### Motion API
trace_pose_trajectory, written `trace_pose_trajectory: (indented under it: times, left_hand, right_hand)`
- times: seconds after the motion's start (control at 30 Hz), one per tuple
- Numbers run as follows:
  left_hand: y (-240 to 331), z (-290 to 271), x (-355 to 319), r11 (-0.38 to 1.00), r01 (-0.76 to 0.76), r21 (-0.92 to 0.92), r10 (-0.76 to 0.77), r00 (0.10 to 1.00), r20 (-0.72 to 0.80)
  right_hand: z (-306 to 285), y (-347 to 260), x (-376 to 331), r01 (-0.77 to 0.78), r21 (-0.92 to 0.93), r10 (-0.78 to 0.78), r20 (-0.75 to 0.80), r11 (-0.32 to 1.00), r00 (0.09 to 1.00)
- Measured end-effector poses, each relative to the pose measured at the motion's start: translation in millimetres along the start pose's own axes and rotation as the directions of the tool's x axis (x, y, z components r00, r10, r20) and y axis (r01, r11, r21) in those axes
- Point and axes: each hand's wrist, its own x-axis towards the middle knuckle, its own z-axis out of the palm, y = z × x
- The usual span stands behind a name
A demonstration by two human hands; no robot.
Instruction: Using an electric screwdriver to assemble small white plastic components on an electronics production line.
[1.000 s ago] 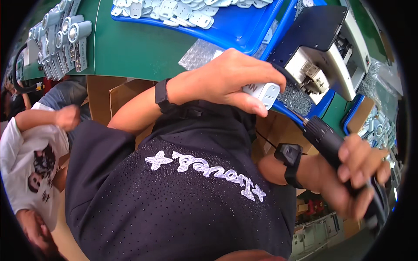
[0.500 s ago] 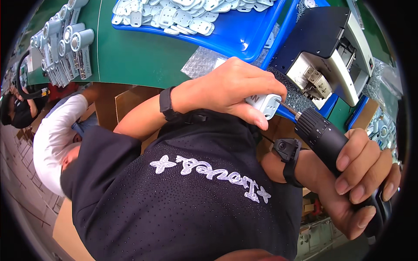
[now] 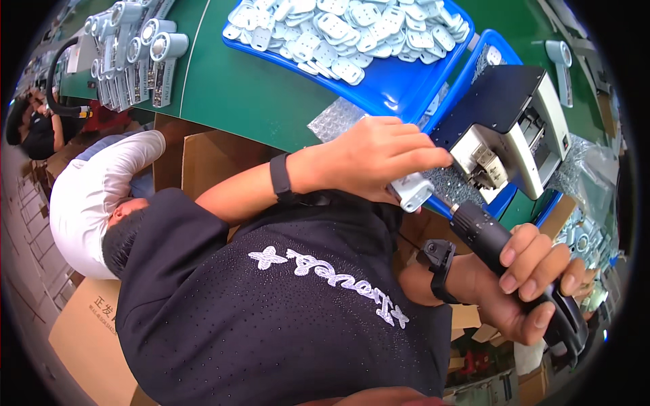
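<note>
White plastic piece [image 3: 414, 192] sits in the left hand [image 3: 382, 159], which grips it near the person's black shirt [image 3: 271, 331]. Right hand [image 3: 535, 281] wraps around a black power screwdriver [image 3: 482, 229], and its thin tip points at the piece, very close. Past them stands a black and white machine [image 3: 484, 101]. Beside that, a blue tray [image 3: 396, 95] holds lots of pale flat plates [image 3: 345, 37] on the green table [image 3: 233, 101].

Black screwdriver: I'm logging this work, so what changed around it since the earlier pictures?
The right hand has brought the black screwdriver close to the white part; whether its tip touches now is unclear. The left hand has tilted the part, index finger stretched out, thumb now mostly hidden. Neither hand let go; the blue tray stayed put.
</note>
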Motion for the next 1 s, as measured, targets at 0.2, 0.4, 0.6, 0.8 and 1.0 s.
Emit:
trace_pose_trajectory:
  times: [0.2, 0.4, 0.6, 0.8, 1.0]
  left_hand:
    - [27.8, -43.1, -23.5, 0.989, 0.084, 0.124, -0.074, 0.994, -0.084]
    - [-19.8, -158.1, 31.9, 0.803, 0.038, 0.594, -0.07, 0.997, 0.031]
    - [-104.3, -202.6, 141.6, 0.871, 0.051, 0.489, -0.197, 0.947, 0.252]
    - [-237.6, -181.5, 156.6, 0.589, -0.046, 0.807, -0.435, 0.823, 0.364]
    - [-168.3, -149.3, 117.6, 0.581, 0.005, 0.814, -0.057, 0.998, 0.034]
  right_hand:
    - [1.1, 10.8, -33.0, 0.017, -0.21, -0.027, -0.046, 0.978, 0.999]
    - [14.3, 56.3, -76.9, -0.168, -0.404, 0.114, -0.155, 0.899, 0.981]
    - [0.6, 108.0, -98.0, -0.081, -0.463, 0.112, 0.04, 0.883, 0.993]
    - [0.2, 117.2, -93.7, -0.213, -0.532, 0.228, -0.038, 0.819, 0.973]
    - [3.9, 119.2, -96.3, -0.141, -0.536, 0.106, -0.096, 0.833, 0.99]
